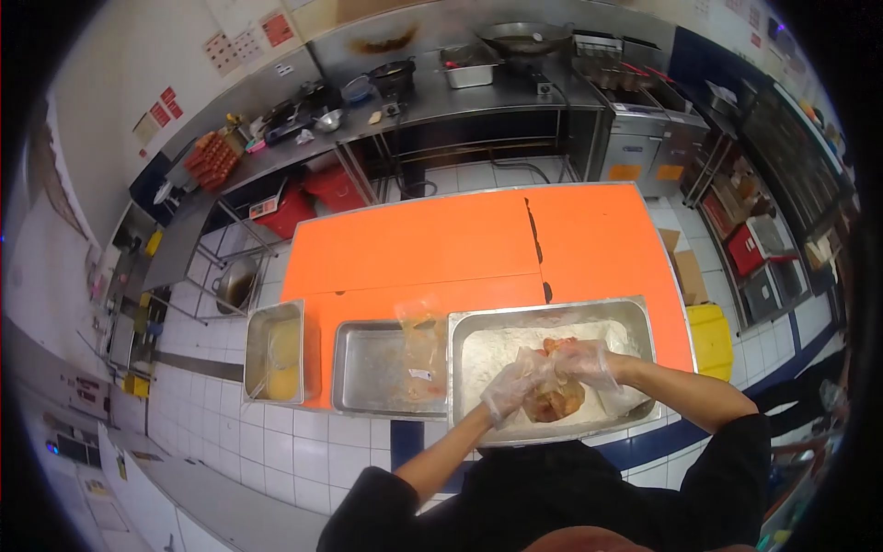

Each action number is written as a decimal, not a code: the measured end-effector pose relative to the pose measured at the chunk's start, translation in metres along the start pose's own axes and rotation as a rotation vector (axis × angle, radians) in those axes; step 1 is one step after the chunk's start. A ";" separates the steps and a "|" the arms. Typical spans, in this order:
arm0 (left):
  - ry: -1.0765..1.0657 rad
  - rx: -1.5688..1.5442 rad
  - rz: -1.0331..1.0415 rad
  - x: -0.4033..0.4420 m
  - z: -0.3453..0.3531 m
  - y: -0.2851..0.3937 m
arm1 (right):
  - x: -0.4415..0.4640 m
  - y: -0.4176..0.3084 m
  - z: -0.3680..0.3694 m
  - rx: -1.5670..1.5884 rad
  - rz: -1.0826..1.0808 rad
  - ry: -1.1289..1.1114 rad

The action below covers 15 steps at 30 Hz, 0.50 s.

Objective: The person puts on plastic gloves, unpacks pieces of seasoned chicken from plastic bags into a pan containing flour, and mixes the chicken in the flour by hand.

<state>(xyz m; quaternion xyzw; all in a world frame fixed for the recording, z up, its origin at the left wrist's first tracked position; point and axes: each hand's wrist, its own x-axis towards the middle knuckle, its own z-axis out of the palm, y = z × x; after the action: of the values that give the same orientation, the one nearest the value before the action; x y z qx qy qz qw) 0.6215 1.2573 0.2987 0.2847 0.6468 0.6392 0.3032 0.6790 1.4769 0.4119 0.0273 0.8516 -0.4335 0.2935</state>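
Note:
Both hands wear clear plastic gloves over a deep metal tray (pixel 474 333) of white flour (pixel 492 345). My left hand (pixel 517 385) and my right hand (pixel 587 364) are close together, with fingers curled round a piece of raw meat (pixel 556 344) held above the flour. Just below the hands, a larger brownish piece of meat (pixel 556 403) lies in the flour. Exact fingertip contact is hard to make out through the gloves.
Left of the flour stand a shallow metal tray (pixel 368 363) with a plastic bag (pixel 421 354) and a metal container (pixel 260 345) of yellow liquid. They are on an orange table (pixel 414 244). A yellow bin (pixel 708 339) stands at the right. Stoves and fryers (pixel 635 124) line the back.

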 end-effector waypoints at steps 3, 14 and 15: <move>-0.134 -0.013 -0.077 0.000 -0.019 0.016 | -0.026 -0.035 -0.016 -0.032 -0.040 0.016; -0.424 0.817 0.229 -0.011 -0.060 0.017 | -0.039 -0.006 -0.023 -0.165 0.092 0.055; -0.491 0.818 0.256 -0.011 -0.059 0.021 | -0.042 -0.010 -0.027 -0.149 0.059 0.043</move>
<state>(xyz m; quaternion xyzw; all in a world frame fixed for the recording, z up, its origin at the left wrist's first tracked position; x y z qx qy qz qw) 0.5843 1.2107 0.3195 0.5998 0.7141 0.2790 0.2290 0.6977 1.5002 0.4536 0.0397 0.8865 -0.3594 0.2888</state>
